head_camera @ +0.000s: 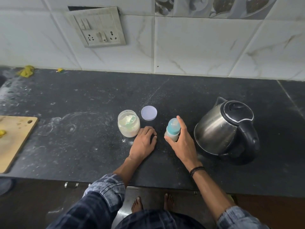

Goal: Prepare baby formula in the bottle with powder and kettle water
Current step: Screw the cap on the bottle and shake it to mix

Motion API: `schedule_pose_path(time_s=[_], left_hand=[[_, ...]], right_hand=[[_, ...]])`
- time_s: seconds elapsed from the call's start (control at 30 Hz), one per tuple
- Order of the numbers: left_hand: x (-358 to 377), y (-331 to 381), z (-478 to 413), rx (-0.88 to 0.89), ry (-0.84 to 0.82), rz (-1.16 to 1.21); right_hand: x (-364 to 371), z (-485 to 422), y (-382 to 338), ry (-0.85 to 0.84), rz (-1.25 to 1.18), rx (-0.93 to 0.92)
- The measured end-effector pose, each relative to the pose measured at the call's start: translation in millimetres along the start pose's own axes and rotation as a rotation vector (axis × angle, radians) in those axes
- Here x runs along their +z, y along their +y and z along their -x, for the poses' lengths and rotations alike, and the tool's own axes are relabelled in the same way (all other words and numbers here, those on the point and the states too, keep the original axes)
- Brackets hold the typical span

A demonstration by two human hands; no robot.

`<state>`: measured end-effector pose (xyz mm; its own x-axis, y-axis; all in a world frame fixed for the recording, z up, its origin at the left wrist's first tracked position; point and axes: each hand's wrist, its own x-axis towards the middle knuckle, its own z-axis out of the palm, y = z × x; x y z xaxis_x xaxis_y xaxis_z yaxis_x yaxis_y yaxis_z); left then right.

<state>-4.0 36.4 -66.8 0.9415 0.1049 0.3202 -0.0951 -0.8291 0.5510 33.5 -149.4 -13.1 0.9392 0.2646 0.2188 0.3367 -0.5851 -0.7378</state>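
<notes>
A small baby bottle (172, 129) with a teal collar and teat stands upright on the black counter (82, 138). My right hand (181, 141) grips its body, thumb on the left side and index finger up along the teat. Left of it stands an open plastic jar (128, 123) of pale powder with a green scoop inside. The jar's round lid (149, 113) lies flat just behind. My left hand (144, 142) rests on the counter beside the jar, fingers loosely curled, holding nothing. A steel kettle (226, 129) with a black lid and handle stands to the right, lid closed.
A wooden cutting board (14, 138) with yellow scraps lies at the left edge. Yellow scraps (26, 71) sit by the tiled wall, and a socket panel (97, 27) is on it. Powder smears mark the counter. My bare feet show below the counter's front edge.
</notes>
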Motion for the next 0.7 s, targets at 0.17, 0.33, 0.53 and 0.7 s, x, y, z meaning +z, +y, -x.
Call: schedule_pose_path(time_s=[0.17,0.33,0.53,0.7], left_hand=[[-2,2,0,0.005,0.008,0.002],[-1,1,-1,0.002,-0.005,0.001],[0,0,0,0.003,0.003,0.002],[0,0,1,0.012,0.014,0.005]], right_hand=[[-21,-13,-22,-0.058,-0.015,-0.053],[-78,-24,-87,0.284,-0.161,-0.269],[-105,-12,-121,0.718,-0.434,-0.488],[-107,-7,-108,0.391,-0.315,-0.517]])
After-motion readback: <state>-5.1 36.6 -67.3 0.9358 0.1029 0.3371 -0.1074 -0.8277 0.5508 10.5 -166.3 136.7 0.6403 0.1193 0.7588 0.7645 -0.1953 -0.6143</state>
